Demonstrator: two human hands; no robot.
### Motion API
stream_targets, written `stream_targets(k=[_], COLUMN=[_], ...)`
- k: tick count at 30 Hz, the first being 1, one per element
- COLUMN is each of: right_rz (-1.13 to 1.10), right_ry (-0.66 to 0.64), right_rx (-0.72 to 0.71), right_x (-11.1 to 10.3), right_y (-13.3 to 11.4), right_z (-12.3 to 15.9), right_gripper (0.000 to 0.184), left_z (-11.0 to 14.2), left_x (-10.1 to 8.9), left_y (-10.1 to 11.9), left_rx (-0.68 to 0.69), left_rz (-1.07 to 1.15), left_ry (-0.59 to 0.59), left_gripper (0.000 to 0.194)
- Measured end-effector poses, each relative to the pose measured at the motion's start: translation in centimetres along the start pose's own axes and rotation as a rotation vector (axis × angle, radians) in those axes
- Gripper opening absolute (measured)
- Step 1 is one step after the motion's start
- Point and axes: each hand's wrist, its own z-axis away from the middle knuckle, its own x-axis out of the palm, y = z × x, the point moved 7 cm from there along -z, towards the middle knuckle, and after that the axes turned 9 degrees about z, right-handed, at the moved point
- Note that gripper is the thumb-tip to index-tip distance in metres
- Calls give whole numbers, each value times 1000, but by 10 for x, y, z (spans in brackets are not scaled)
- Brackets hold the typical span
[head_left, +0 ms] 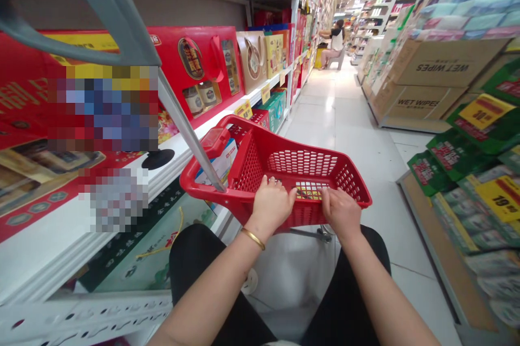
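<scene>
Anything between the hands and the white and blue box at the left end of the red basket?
Yes: the red mesh panel stands between the left hand and the box. The right hand is farther away, with the left hand and panel in between. Both hands hold the near rim.

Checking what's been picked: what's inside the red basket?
The red basket holds a white-and-blue box at its left end; the left hand and right hand hide part of its floor.

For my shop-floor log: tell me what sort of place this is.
Most likely a supermarket aisle: a red wheeled shopping basket, long shelves of boxed gift sets, yellow price tags, and stacked wet wipes cartons.
</scene>
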Motion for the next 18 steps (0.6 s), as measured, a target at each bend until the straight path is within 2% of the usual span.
stream_targets(k=[3,5,7,13,15,18], right_rz=[-105,-142,-146,-42,-35,-67], right_ry=[-27,-15,1,67,73,95], right_rx=[-103,-167,-210,-182,-152,-132], right_x=[5,4,2,-2,-1,0], right_y=[-46,-54,-41,44,58,55], right_z=[-7,-5,3,25,27,25], right_gripper=[24,24,26,25,23,22], left_z=[3,6,8,9,8,7], left_x=[-3,-3,-2,3,4,4], left_y=[-1,-2,-4,-4,-3,-1], left_rx=[27,43,49,32,27,26], left_rz=[-30,-31,-17,7,11,13], left_ry=[6,1,-6,-20,-21,-20], left_gripper=[51,51,51,50,50,50])
